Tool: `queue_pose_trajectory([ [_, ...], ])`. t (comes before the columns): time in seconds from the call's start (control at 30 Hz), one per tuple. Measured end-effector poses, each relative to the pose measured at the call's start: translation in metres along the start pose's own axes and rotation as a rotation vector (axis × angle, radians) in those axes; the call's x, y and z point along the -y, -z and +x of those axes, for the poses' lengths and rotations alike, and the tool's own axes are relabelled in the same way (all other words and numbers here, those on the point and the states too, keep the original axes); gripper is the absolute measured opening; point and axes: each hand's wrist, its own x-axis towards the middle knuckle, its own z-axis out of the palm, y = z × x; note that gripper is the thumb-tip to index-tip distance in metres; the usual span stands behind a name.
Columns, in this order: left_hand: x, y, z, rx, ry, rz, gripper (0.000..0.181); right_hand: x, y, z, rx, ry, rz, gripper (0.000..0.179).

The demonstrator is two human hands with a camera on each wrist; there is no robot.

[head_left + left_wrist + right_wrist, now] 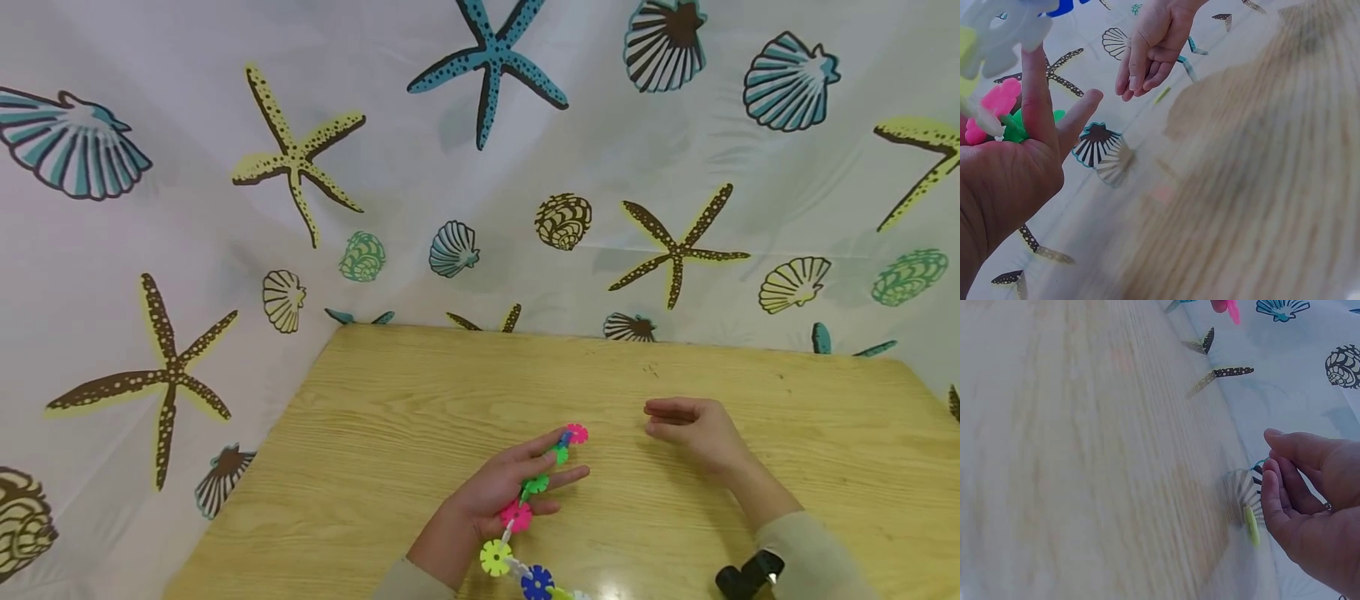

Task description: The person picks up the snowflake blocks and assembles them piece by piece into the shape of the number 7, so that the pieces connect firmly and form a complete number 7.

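A chain of colorful notched plastic discs [517,516] runs over the palm of my left hand [498,487]. My left hand pinches the chain near its pink end disc [577,433], while other fingers stick out straight. Lower links, a yellow disc [496,557] and a blue disc [537,582], hang by the wrist toward the bottom edge. Off to the right, my right hand [697,433] is raised with fingers loosely bent and thumb close to them. In the right wrist view a small yellow-green piece [1252,526] shows just beside those fingers; the head view hides it.
A wooden table [390,400] spreads beneath both hands. Behind it and at the left hangs a white cloth [420,183] printed with shells and starfish. A black device [750,575] sits at the right wrist.
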Motion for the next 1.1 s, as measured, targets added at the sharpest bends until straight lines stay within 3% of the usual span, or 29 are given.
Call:
queue_pose_trajectory([
  [0.27, -0.002, -0.002, -0.003, 0.002, 0.002, -0.001, 0.05, -0.008, 0.019, 0.001, -0.021, -0.005, -0.032, 0.051],
  [0.53, -0.003, -0.001, -0.004, -0.002, -0.002, -0.015, 0.049, -0.011, 0.033, 0.003, -0.047, -0.064, -0.118, 0.051],
  [0.83, -0.005, -0.002, -0.005, 0.014, -0.005, -0.013, 0.05, -0.018, 0.033, 0.006, -0.061, -0.078, -0.157, 0.05],
  [1.1, -0.005, -0.001, -0.006, 0.02, -0.01, -0.022, 0.05, -0.011, 0.027, 0.005, -0.07, -0.048, -0.306, 0.04],
])
